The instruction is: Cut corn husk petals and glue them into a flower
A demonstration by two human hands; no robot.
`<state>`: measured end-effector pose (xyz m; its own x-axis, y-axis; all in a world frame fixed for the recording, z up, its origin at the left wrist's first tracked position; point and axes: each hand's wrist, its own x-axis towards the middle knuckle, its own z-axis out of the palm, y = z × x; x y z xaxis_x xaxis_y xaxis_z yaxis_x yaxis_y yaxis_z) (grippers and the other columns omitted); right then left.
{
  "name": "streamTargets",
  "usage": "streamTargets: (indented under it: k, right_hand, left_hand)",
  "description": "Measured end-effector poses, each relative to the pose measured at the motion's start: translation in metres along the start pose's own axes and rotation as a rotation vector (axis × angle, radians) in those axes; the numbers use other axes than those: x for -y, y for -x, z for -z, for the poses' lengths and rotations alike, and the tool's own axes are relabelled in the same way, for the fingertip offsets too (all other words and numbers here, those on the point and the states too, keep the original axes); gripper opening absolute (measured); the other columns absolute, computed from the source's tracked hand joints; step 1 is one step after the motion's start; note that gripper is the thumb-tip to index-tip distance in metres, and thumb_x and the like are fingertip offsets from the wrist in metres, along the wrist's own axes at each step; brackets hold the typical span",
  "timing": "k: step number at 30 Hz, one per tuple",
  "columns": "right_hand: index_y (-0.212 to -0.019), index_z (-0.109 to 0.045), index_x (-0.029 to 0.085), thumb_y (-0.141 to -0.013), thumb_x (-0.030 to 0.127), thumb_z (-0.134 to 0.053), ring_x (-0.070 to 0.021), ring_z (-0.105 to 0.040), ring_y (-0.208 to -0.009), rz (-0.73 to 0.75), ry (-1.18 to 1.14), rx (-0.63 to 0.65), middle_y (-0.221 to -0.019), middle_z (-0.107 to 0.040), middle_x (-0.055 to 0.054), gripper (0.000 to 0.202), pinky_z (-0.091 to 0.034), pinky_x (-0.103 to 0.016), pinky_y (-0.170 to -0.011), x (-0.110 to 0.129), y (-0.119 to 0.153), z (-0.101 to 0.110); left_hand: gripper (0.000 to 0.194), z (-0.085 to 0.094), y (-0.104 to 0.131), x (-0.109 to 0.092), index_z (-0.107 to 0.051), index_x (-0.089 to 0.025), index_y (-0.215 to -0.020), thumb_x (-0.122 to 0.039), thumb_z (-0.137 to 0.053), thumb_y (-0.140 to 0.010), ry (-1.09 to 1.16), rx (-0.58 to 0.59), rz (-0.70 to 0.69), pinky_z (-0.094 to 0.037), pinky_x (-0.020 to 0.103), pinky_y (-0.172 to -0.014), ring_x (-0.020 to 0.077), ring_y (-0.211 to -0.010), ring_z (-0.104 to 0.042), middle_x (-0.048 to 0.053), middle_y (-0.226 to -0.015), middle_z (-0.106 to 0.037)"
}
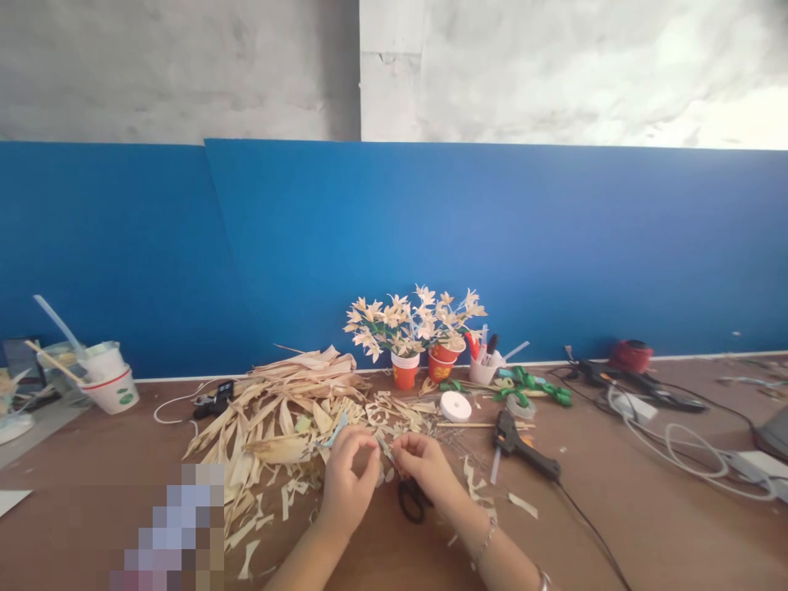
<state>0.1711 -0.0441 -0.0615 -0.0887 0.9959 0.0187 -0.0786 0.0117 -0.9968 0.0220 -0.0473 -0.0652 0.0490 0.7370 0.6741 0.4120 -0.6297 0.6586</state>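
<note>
My left hand (352, 472) is raised over the table with thumb and fingertips pinched together. My right hand (423, 461) faces it a short way to the right, its fingers also curled into a pinch. Whatever lies between the fingertips is too small to make out. Below my right hand are the black handles of a pair of scissors (411, 501), partly covered by the hand. Dried corn husks (289, 402) are heaped beyond and to the left of my left hand. Cut husk scraps (295, 492) lie scattered around both hands.
Husk flowers (400, 320) stand in red paper cups (405, 376) at the back. A white tape roll (455, 406), a black glue gun (523, 447) and green tape (529, 384) lie to the right. Cables (671, 443) cover the far right. A paper cup (114, 386) stands at left.
</note>
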Motion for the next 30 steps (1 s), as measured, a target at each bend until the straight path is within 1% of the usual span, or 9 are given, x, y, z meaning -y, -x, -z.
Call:
streamTargets:
  k: [3, 7, 12, 15, 17, 21, 24, 27, 30]
  right_hand:
    - [-0.061, -0.057, 0.016, -0.061, 0.048, -0.071, -0.0073, -0.04, -0.044, 0.02, 0.002, 0.016, -0.049, -0.05, 0.004, 0.035, -0.035, -0.021, -0.046, -0.002, 0.0001, 0.0001]
    - [-0.06, -0.056, 0.016, -0.061, 0.052, -0.071, -0.0074, -0.041, -0.044, 0.025, -0.009, 0.04, -0.049, -0.051, 0.003, 0.039, -0.035, -0.021, -0.047, -0.0046, -0.0004, 0.0008]
    - [-0.061, -0.057, 0.015, -0.062, 0.05, -0.071, -0.007, -0.039, -0.043, 0.003, -0.018, 0.043, -0.047, -0.05, 0.004, 0.038, -0.033, -0.021, -0.046, -0.0039, -0.0013, 0.0013]
    - [-0.061, -0.056, 0.015, -0.06, 0.046, -0.073, -0.0067, -0.039, -0.043, 0.001, -0.019, 0.058, -0.046, -0.048, 0.005, 0.035, -0.032, -0.021, -0.046, -0.0015, -0.0001, 0.0004]
    - [-0.06, -0.056, 0.015, -0.06, 0.042, -0.073, -0.0067, -0.039, -0.043, 0.002, -0.008, 0.062, -0.046, -0.048, 0.005, 0.032, -0.032, -0.021, -0.046, -0.0006, 0.0009, 0.0]
    - [-0.06, -0.056, 0.015, -0.062, 0.035, -0.07, -0.0072, -0.042, -0.045, 0.018, 0.016, 0.038, -0.048, -0.05, 0.005, 0.024, -0.034, -0.021, -0.048, -0.0013, 0.0016, 0.0002]
    - [-0.06, -0.056, 0.016, -0.063, 0.032, -0.068, -0.0081, -0.044, -0.046, 0.03, 0.044, 0.039, -0.049, -0.051, 0.004, 0.021, -0.036, -0.021, -0.049, -0.0022, 0.0012, 0.0012]
    - [-0.061, -0.056, 0.016, -0.066, 0.034, -0.064, -0.0096, -0.047, -0.048, 0.057, 0.094, 0.051, -0.051, -0.054, 0.003, 0.021, -0.038, -0.022, -0.05, -0.0028, 0.0012, 0.0024]
    - [-0.065, -0.058, 0.015, -0.07, 0.032, -0.06, -0.0114, -0.05, -0.052, 0.123, 0.213, 0.016, -0.055, -0.057, 0.001, 0.017, -0.04, -0.023, -0.053, -0.0026, 0.0033, 0.003]
  left_hand:
    - [0.014, 0.0003, 0.0001, 0.0003, -0.065, -0.021, -0.077, -0.018, -0.053, -0.081, -0.124, 0.061, -0.098, -0.047, 0.035, -0.078, 0.0207, -0.087, -0.057, 0.006, -0.088, -0.059]
    - [0.016, -0.001, 0.0004, 0.001, -0.068, -0.022, -0.08, -0.016, -0.054, -0.081, -0.219, 0.068, -0.162, -0.048, 0.037, -0.077, 0.0208, -0.087, -0.057, 0.006, -0.088, -0.06]
    - [0.015, -0.0031, 0.0004, 0.0031, -0.066, -0.021, -0.075, -0.012, -0.055, -0.076, -0.228, 0.084, -0.129, -0.047, 0.037, -0.078, 0.0217, -0.088, -0.057, 0.006, -0.09, -0.061]
    - [0.014, -0.0045, 0.001, 0.0046, -0.063, -0.02, -0.072, -0.01, -0.055, -0.074, -0.205, 0.1, -0.083, -0.047, 0.037, -0.078, 0.0218, -0.09, -0.057, 0.006, -0.091, -0.06]
    - [0.014, -0.0048, 0.0017, 0.0046, -0.063, -0.02, -0.074, -0.009, -0.054, -0.073, -0.197, 0.119, -0.065, -0.047, 0.037, -0.079, 0.0219, -0.09, -0.057, 0.006, -0.091, -0.06]
    - [0.017, -0.0038, 0.0026, 0.0031, -0.063, -0.02, -0.081, -0.009, -0.054, -0.072, -0.219, 0.164, -0.08, -0.046, 0.037, -0.08, 0.0222, -0.091, -0.056, 0.006, -0.092, -0.06]
    - [0.017, -0.0024, 0.0023, 0.002, -0.062, -0.021, -0.082, -0.009, -0.054, -0.073, -0.25, 0.184, -0.111, -0.045, 0.037, -0.079, 0.0227, -0.091, -0.056, 0.006, -0.092, -0.06]
    - [0.014, -0.0015, 0.0012, 0.0009, -0.061, -0.021, -0.08, -0.01, -0.054, -0.075, -0.283, 0.196, -0.119, -0.044, 0.037, -0.078, 0.0227, -0.09, -0.055, 0.006, -0.091, -0.06]
    - [0.012, -0.0015, 0.0004, -0.0003, -0.059, -0.021, -0.074, -0.011, -0.052, -0.077, -0.293, 0.199, -0.096, -0.043, 0.037, -0.078, 0.0225, -0.09, -0.055, 0.005, -0.091, -0.059]
